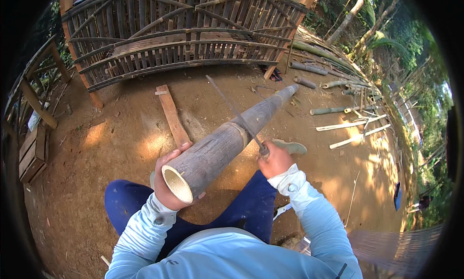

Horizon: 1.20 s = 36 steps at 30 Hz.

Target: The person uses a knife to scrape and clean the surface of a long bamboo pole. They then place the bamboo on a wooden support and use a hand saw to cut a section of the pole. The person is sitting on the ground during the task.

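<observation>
A thick grey-brown bamboo pole [212,151] slants from near my lap away to the upper right, its pale hollow cut end facing me. My left hand [169,182] is wrapped around the pole close to that end, the thumb along its side and the fingers partly hidden underneath. In my right hand [274,159] is the handle of a long, narrow-bladed knife [227,101]. The blade lies across the pole just beyond a ring-like node and points to the upper left; whether it touches the bamboo I cannot tell.
A slatted bamboo bench [183,37] stands ahead. On the brown dirt lies a wooden plank [170,112] beyond the pole. Bamboo poles and split strips [353,126] are scattered at the right. A wooden crate [34,153] sits far left. Something with a white handle [282,210] lies beside my right leg.
</observation>
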Tool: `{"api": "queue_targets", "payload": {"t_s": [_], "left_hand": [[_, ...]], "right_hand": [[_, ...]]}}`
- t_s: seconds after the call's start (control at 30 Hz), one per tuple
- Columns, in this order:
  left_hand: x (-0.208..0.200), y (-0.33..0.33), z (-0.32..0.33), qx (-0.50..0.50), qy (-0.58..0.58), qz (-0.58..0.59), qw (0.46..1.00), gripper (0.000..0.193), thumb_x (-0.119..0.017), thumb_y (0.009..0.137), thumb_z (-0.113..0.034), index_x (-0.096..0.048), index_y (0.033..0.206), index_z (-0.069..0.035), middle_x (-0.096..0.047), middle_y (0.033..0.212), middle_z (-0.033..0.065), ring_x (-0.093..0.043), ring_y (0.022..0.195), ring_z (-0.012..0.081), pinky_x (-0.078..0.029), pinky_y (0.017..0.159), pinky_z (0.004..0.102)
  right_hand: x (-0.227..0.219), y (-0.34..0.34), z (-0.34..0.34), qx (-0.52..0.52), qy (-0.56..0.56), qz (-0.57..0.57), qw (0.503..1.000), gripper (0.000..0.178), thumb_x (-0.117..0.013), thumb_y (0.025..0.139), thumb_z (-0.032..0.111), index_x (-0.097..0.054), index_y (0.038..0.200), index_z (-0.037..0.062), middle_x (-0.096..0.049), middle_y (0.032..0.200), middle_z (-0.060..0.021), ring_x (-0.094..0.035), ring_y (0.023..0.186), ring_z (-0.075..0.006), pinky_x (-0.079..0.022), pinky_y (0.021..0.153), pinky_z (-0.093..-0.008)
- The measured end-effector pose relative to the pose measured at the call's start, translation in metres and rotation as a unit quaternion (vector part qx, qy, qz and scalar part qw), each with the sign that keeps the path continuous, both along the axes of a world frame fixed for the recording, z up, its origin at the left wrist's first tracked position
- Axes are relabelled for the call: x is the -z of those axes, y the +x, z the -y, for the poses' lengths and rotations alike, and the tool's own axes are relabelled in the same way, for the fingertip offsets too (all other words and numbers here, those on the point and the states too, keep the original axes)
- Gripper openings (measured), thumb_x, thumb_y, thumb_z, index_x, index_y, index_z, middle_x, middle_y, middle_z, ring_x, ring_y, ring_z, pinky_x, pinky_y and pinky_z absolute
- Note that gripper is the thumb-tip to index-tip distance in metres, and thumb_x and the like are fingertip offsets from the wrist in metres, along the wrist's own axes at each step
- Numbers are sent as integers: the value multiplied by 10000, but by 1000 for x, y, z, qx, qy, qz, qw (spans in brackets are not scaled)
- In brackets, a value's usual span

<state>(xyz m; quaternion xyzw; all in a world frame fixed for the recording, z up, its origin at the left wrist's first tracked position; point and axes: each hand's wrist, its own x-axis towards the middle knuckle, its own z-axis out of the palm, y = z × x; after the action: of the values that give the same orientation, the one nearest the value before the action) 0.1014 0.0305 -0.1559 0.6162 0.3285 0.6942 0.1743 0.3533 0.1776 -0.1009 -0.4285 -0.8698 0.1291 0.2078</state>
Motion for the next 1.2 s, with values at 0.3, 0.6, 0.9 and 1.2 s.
{"api": "queue_targets", "payload": {"t_s": [0.3, 0.6, 0.9, 1.2], "left_hand": [[-1, 6, 0, -40, -64, 124, 989, 1044, -936, 532, -326, -310, 1326, -66, -435, 1380, 188, -425, 1312, 305, -356, 1076, 433], [3, 12, -13, 17, -12, 394, 919, 794, -818, 738, -198, -372, 1379, -58, -493, 1346, 91, -441, 1293, 292, -329, 1093, 476], [16, 6, -23, -84, 5, 458, 885, 681, -736, 801, -135, -372, 1373, -67, -504, 1329, 101, -474, 1254, 290, -342, 1083, 473], [6, 6, -9, -118, -51, 275, 953, 1004, -872, 613, -282, -260, 1379, -63, -445, 1321, 168, -450, 1237, 301, -371, 1051, 446]], "right_hand": [[17, -4, 1, 41, -44, -54, 997, 230, -698, 751, 167, -590, 884, 14, -630, 762, -194, -628, 768, -401, -488, 662, -423], [82, -20, 1, 117, -218, -271, 930, 253, -771, 722, 177, -612, 868, 45, -651, 754, -75, -628, 713, -199, -491, 693, -332], [81, -38, -1, 75, -95, -117, 986, 272, -752, 731, 206, -608, 881, 32, -657, 771, -152, -653, 746, -340, -505, 688, -393], [0, -55, 33, -65, -2, -46, 997, 225, -688, 740, 130, -556, 903, 49, -632, 766, -187, -627, 765, -418, -500, 666, -479]]}}
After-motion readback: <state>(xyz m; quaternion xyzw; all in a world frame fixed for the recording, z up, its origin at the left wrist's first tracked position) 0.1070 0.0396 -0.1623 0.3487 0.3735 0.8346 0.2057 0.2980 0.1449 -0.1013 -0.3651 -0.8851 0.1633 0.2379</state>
